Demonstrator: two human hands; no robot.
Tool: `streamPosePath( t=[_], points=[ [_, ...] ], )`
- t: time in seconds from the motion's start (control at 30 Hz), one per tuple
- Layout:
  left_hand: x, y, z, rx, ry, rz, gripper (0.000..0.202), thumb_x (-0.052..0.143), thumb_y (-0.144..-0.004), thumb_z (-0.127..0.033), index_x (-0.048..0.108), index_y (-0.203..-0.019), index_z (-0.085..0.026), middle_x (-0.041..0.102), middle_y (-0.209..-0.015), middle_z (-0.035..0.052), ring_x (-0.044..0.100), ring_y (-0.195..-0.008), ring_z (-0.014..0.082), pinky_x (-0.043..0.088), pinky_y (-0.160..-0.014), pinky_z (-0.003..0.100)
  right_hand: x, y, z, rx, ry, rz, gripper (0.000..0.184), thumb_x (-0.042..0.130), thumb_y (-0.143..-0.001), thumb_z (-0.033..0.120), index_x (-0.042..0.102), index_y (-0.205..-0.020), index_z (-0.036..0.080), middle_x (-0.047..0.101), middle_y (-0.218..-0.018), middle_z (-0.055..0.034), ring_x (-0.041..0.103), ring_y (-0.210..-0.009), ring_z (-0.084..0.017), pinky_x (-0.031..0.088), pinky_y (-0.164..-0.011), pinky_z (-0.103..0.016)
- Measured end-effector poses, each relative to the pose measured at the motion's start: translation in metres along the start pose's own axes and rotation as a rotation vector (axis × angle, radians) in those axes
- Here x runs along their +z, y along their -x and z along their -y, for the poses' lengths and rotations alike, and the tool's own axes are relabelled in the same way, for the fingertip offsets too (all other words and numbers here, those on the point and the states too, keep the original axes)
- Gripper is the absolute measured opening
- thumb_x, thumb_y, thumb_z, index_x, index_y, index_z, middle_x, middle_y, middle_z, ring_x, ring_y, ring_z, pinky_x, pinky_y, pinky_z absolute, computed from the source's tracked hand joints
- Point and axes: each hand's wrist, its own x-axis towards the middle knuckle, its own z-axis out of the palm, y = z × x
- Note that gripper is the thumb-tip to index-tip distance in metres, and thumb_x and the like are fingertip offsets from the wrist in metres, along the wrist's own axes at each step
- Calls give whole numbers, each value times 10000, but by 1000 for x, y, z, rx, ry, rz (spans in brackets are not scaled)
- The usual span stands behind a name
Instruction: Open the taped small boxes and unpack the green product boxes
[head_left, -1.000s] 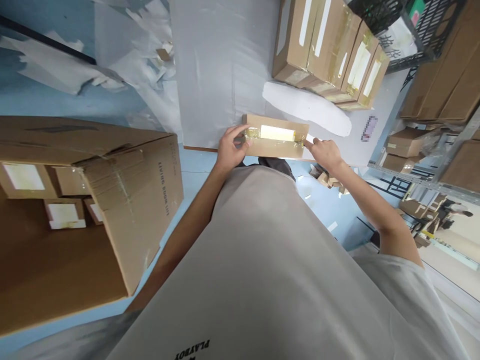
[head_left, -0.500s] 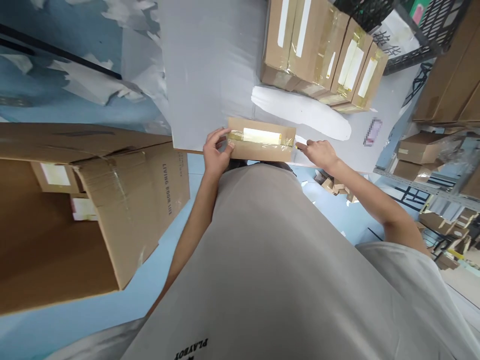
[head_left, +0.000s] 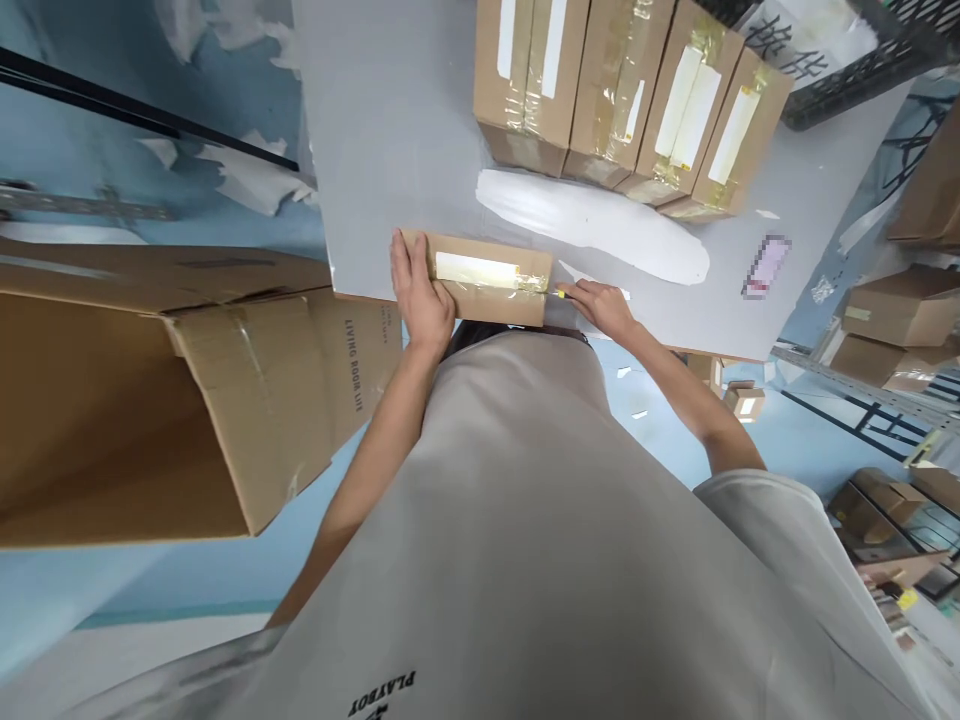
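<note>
A small cardboard box [head_left: 487,292] lies at the near edge of the grey table [head_left: 390,150]. It bears a white label and glossy yellowish tape. My left hand [head_left: 416,295] clasps the box's left end, fingers stretched along it and thumb on top. At the box's right end, my right hand [head_left: 604,308] has its fingers pinched on a small thin thing with a yellow tip [head_left: 559,293], which touches the corner of the box. My grey shirt hides the box's near side.
Several taped boxes [head_left: 622,90] stand in a row at the back of the table, with a white paper strip [head_left: 600,225] before them. A large open carton [head_left: 187,380] is at my left. A black crate [head_left: 840,60] and shelved boxes [head_left: 900,310] are on the right.
My left hand has gone from pinching the tape at the box's left end to clasping that end. My right hand has stayed at the right end. The view has shifted.
</note>
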Motion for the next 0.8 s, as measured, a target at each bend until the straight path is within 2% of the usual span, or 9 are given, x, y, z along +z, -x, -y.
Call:
streamPosePath(
  t=[0.07,0.17,0.33,0.5,0.67,0.73,0.8],
  points=[
    [6,0,1,-35,-59,-43,697,716,-1095,-337,610,-1782,-295,351,-2018,78,195,-1924,363,107,-1603,587,26,-6,-9,-23,-82,-69,566,329,-1326,399,675,-1754,268,845,-1442,-152,783,-1275,-309,547,-976,-353],
    [12,1,5,-64,-150,-120,643,596,-1151,-262,599,-1794,-246,399,-1997,96,250,-1909,349,69,-1595,623,59,-11,-15,-31,-190,-163,600,290,-1327,434,711,-1705,237,857,-1412,-164,778,-1270,-307,564,-1016,-360],
    [8,-2,6,-71,-211,-130,690,571,-1090,-199,625,-1774,-272,474,-1951,112,330,-1880,330,33,-1591,624,86,-8,-15,-89,-240,-227,605,276,-1320,450,771,-1596,239,869,-1370,-161,772,-1205,-310,568,-969,-375],
    [-6,-13,11,-41,-169,-93,703,604,-1063,-245,646,-1765,-242,515,-1901,142,357,-1861,363,142,-1586,585,84,-10,-11,-144,-147,-131,484,390,-1310,382,758,-1574,211,859,-1376,-177,763,-1203,-314,538,-948,-365],
    [-7,-20,25,1,-119,-95,609,564,-1136,-273,685,-1729,-211,551,-1849,138,434,-1813,333,296,-1549,508,68,-12,-6,-27,-64,-49,463,400,-1300,277,723,-1619,185,838,-1465,-190,757,-1262,-300,517,-986,-351],
    [-8,-21,27,30,-87,-117,587,569,-1153,-300,692,-1718,-198,569,-1827,136,456,-1800,328,312,-1543,493,64,-7,-7,28,-38,22,463,410,-1287,248,710,-1635,187,838,-1470,-189,762,-1249,-291,511,-957,-341],
    [-12,-22,27,39,-32,-113,615,626,-1123,-345,691,-1725,-236,569,-1824,135,445,-1811,354,302,-1552,511,63,0,-7,112,-56,90,453,439,-1279,271,690,-1651,205,839,-1491,-178,777,-1221,-284,508,-921,-326]
  ],
)
